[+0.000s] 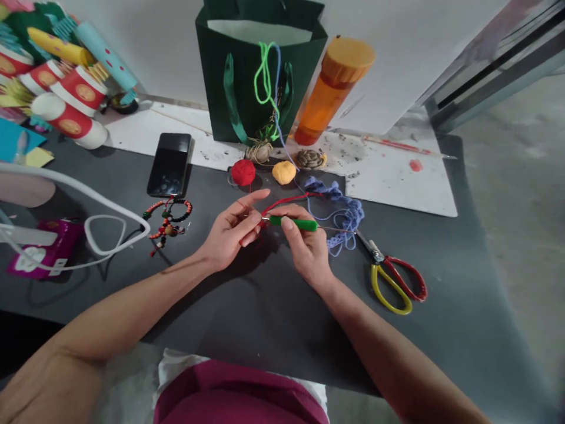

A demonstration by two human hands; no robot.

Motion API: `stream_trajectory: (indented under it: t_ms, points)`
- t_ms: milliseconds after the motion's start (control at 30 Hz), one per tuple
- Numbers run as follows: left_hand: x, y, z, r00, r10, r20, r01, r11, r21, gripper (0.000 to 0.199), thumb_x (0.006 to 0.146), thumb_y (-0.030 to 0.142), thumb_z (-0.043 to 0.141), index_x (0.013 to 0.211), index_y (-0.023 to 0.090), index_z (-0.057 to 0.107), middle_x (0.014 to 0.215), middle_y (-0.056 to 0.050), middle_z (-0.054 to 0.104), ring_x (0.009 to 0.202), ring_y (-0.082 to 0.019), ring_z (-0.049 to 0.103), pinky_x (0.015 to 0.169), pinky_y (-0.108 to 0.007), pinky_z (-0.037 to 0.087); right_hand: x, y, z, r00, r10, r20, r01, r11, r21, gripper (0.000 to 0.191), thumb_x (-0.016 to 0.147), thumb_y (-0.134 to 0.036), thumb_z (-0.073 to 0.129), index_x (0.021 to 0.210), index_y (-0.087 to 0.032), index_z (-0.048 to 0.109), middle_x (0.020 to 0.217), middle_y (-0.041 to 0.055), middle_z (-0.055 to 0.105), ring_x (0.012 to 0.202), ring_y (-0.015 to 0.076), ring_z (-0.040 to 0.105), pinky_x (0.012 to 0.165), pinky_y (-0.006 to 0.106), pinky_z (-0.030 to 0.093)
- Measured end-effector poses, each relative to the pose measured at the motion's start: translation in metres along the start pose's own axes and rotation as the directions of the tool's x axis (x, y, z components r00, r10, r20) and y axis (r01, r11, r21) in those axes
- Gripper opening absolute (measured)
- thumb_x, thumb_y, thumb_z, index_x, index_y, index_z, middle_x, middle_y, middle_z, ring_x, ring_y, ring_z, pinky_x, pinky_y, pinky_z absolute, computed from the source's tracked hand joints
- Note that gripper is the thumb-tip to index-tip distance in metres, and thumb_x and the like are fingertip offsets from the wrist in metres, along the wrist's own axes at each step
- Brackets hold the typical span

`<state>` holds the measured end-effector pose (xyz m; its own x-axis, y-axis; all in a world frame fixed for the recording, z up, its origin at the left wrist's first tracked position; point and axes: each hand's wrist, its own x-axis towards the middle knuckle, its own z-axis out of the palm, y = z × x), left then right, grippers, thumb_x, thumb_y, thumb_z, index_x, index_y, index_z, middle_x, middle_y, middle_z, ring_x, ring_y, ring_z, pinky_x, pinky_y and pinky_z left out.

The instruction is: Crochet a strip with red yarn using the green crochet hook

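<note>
In my right hand (309,244) is a crochet hook with a green handle (293,223), its metal tip pointing left. My left hand (232,228) pinches red yarn (289,201) at the hook's tip, and a strand runs over its raised index finger. The small worked piece between the fingers is mostly hidden. Behind the hands sit a red yarn ball (243,172) and a yellow yarn ball (283,172). A blue crocheted strip (348,215) curls on the table right of my right hand, close to scissors (377,256) with one red and one yellow handle.
A dark green paper bag (247,70) with green and blue yarn hanging over it stands at the back, beside an orange bottle (333,88). At left lie a phone (170,165), beaded bracelets (166,221), a white cable (119,200) and a purple packet (48,250).
</note>
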<state>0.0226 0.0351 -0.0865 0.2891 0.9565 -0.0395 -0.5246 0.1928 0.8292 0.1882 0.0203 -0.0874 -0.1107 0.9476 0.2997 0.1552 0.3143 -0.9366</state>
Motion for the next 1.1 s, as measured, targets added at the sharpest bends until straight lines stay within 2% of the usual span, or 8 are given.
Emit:
stream_trajectory:
  t_ms: [233, 367, 467, 533, 600, 667, 800, 1100]
  points:
    - [-0.004, 0.0, -0.004, 0.997, -0.057, 0.043, 0.05, 0.989, 0.138, 0.05, 0.087, 0.038, 0.08, 0.136, 0.027, 0.069, 0.068, 0.003, 0.064, 0.048, -0.005, 0.04, 0.043, -0.021, 0.026, -0.005, 0.015, 0.003, 0.998, 0.048, -0.04, -0.044, 0.995, 0.085, 0.029, 0.099, -0.052, 0.059, 0.107, -0.026, 0.069, 0.107, 0.0074, 0.076, 0.1, 0.0218, 0.073, 0.089, 0.037, 0.06]
    - [-0.006, 0.003, -0.001, 0.995, -0.087, 0.042, 0.076, 0.973, 0.216, 0.061, 0.087, 0.039, 0.079, 0.144, 0.023, 0.063, 0.069, 0.003, 0.066, 0.048, -0.005, 0.039, 0.044, -0.022, 0.027, -0.008, 0.021, 0.006, 0.979, 0.202, -0.004, -0.19, 0.928, 0.32, 0.03, 0.095, -0.055, 0.066, 0.104, -0.026, 0.065, 0.087, 0.0017, 0.071, 0.07, 0.0159, 0.069, 0.064, 0.03, 0.06]
    - [-0.005, 0.004, -0.001, 0.993, -0.119, 0.014, 0.112, 0.958, 0.262, 0.07, 0.087, 0.044, 0.078, 0.149, 0.019, 0.057, 0.071, 0.003, 0.065, 0.045, -0.003, 0.035, 0.042, -0.022, 0.025, -0.007, 0.017, 0.005, 0.964, 0.26, 0.056, -0.257, 0.861, 0.438, 0.022, 0.092, -0.046, 0.074, 0.096, -0.025, 0.069, 0.064, -0.0056, 0.061, 0.048, 0.0092, 0.055, 0.042, 0.02, 0.045]
    - [-0.005, 0.003, -0.002, 0.989, -0.147, 0.016, 0.138, 0.957, 0.257, 0.073, 0.09, 0.053, 0.071, 0.152, 0.017, 0.053, 0.074, 0.001, 0.066, 0.042, -0.003, 0.032, 0.041, -0.023, 0.022, -0.006, 0.014, 0.004, 0.964, 0.265, 0.011, -0.241, 0.855, 0.459, 0.018, 0.087, -0.04, 0.081, 0.091, -0.025, 0.073, 0.068, -0.0046, 0.067, 0.047, 0.0068, 0.053, 0.038, 0.018, 0.039]
    - [-0.006, 0.003, -0.002, 0.986, -0.162, 0.032, 0.15, 0.96, 0.237, 0.074, 0.093, 0.058, 0.064, 0.153, 0.016, 0.051, 0.076, 0.0, 0.067, 0.04, -0.002, 0.031, 0.04, -0.024, 0.019, -0.005, 0.012, 0.001, 0.965, 0.26, -0.044, -0.212, 0.864, 0.457, 0.016, 0.083, -0.038, 0.084, 0.087, -0.024, 0.076, 0.085, -0.0006, 0.077, 0.047, 0.0053, 0.055, 0.039, 0.019, 0.04]
    - [-0.008, 0.003, 0.0, 0.984, -0.175, 0.013, 0.167, 0.956, 0.239, 0.07, 0.092, 0.052, 0.067, 0.152, 0.018, 0.053, 0.079, 0.0, 0.068, 0.041, -0.002, 0.031, 0.041, -0.024, 0.02, -0.005, 0.011, 0.0, 0.966, 0.251, -0.053, -0.201, 0.869, 0.452, 0.014, 0.084, -0.037, 0.083, 0.085, -0.024, 0.077, 0.095, 0.002, 0.082, 0.042, 0.0039, 0.051, 0.036, 0.019, 0.039]
    - [-0.012, 0.004, 0.005, 0.976, -0.211, -0.054, 0.218, 0.934, 0.282, 0.068, 0.083, 0.03, 0.077, 0.148, 0.024, 0.058, 0.088, 0.001, 0.067, 0.05, -0.003, 0.034, 0.048, -0.022, 0.03, -0.006, 0.012, -0.002, 0.957, 0.29, -0.032, -0.246, 0.861, 0.444, 0.016, 0.085, -0.039, 0.082, 0.087, -0.024, 0.077, 0.074, -0.0005, 0.081, 0.031, 0.0023, 0.039, 0.029, 0.018, 0.026]
    - [-0.012, 0.001, 0.004, 0.967, -0.208, -0.146, 0.243, 0.925, 0.293, 0.064, 0.077, 0.026, 0.08, 0.14, 0.02, 0.066, 0.089, 0.002, 0.059, 0.061, -0.005, 0.045, 0.063, -0.024, 0.041, -0.006, 0.014, -0.006, 0.943, 0.329, -0.039, -0.28, 0.855, 0.437, 0.019, 0.083, -0.04, 0.083, 0.087, -0.023, 0.076, 0.076, -0.0001, 0.081, 0.03, 0.0007, 0.034, 0.028, 0.016, 0.024]
